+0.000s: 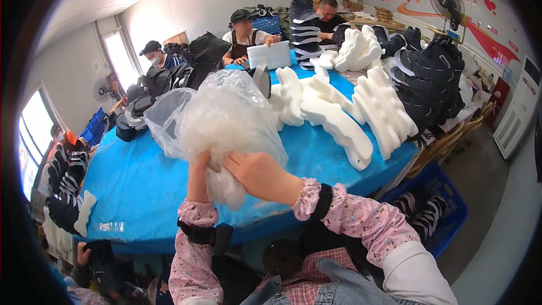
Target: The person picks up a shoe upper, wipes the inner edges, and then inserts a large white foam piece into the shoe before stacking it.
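Note:
A crumpled clear plastic bag puffs up above the near part of the blue-covered table. My left hand grips its gathered lower part, with most of the fingers hidden behind the plastic. Close beside it, my right hand has its fingers closed on the same bunched plastic, and a loose end hangs below both hands. Beyond the bag to the right lies a wavy white foam piece. A row of similar foam pieces stands just right of it.
Tall stacks of black padded parts rise at the right, with another stack at the back. Black items are heaped at the left. A blue crate sits below the right edge. Several people work around the table; one holds white sheets.

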The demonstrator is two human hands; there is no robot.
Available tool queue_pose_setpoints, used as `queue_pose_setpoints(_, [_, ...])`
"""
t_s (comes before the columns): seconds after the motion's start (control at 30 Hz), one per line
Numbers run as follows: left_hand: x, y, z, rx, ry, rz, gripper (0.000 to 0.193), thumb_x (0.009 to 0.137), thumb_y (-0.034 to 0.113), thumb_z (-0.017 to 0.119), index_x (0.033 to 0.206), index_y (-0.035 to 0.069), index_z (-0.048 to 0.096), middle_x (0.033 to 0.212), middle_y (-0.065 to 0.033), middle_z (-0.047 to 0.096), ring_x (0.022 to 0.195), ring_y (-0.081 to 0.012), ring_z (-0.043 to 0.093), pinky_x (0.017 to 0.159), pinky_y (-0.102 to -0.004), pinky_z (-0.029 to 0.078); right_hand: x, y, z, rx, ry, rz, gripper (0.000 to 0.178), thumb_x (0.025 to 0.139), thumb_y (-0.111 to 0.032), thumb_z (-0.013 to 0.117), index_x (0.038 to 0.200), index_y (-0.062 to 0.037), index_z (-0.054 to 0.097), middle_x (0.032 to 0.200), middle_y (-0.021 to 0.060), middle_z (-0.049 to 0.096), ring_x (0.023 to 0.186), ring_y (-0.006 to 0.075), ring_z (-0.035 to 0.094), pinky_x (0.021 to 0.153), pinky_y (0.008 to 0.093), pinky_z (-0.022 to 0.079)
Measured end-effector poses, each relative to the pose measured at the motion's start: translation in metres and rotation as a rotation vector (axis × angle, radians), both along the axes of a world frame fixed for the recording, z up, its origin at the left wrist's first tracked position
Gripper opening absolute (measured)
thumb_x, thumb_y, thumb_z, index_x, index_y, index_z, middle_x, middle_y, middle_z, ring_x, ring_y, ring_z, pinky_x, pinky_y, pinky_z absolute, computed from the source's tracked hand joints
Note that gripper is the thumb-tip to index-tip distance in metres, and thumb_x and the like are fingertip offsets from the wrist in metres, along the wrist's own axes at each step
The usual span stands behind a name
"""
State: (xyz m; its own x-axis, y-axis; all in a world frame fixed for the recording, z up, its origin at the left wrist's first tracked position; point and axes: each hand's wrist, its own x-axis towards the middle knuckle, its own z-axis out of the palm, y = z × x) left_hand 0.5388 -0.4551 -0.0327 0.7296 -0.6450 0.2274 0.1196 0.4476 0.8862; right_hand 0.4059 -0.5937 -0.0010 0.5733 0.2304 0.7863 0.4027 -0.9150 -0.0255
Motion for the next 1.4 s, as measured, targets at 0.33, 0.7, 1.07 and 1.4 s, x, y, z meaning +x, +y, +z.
queue_pose_setpoints(0.33, [0.013,0.038,-0.038,-0.256,0.175,-0.15,0.063,0.088,0.05,0.052,0.135,0.009,0.041,0.13,-0.0137,0.051,0.118,-0.0319,0.049,0.1,-0.0468,0.041,-0.037,-0.104,-0.009,1.317,0.405,0.271,0.093,0.081,-0.063,0.057,0.146,-0.0098,0.017,0.148,0.0163,0.023,0.136,0.0321,0.026,0.106,0.0498,0.029])
queue_pose_setpoints(0.7, [0.019,0.029,0.001,-0.258,0.217,-0.11,0.063,0.09,0.049,0.045,0.137,0.006,0.039,0.135,-0.014,0.048,0.119,-0.0346,0.049,0.101,-0.0494,0.039,0.061,-0.065,0.024,1.447,0.692,0.544,0.057,0.089,-0.036,0.062,0.134,-0.0066,0.043,0.122,0.0044,0.055,0.107,0.0144,0.055,0.09,0.0308,0.045])
queue_pose_setpoints(1.07, [0.081,0.075,0.003,-0.216,-0.246,0.541,0.048,0.092,0.031,0.049,0.129,0.002,0.044,0.123,-0.0137,0.054,0.109,-0.0314,0.054,0.089,-0.043,0.047,0.073,0.028,0.017,0.59,0.242,0.424,0.053,0.085,-0.032,0.064,0.121,0.0028,0.048,0.13,0.032,0.033,0.125,0.0479,0.029,0.104,0.0451,0.03])
queue_pose_setpoints(1.4, [-0.049,-0.001,-0.005,0.293,-1.085,0.37,0.048,0.085,0.019,0.06,0.129,0.004,0.048,0.132,-0.0189,0.048,0.128,-0.035,0.039,0.11,-0.042,0.023,0.071,-0.003,-0.027,0.995,0.325,0.333,0.035,0.088,-0.02,0.058,0.117,-0.0019,0.057,0.116,0.0109,0.06,0.111,0.0247,0.053,0.1,0.0394,0.037])
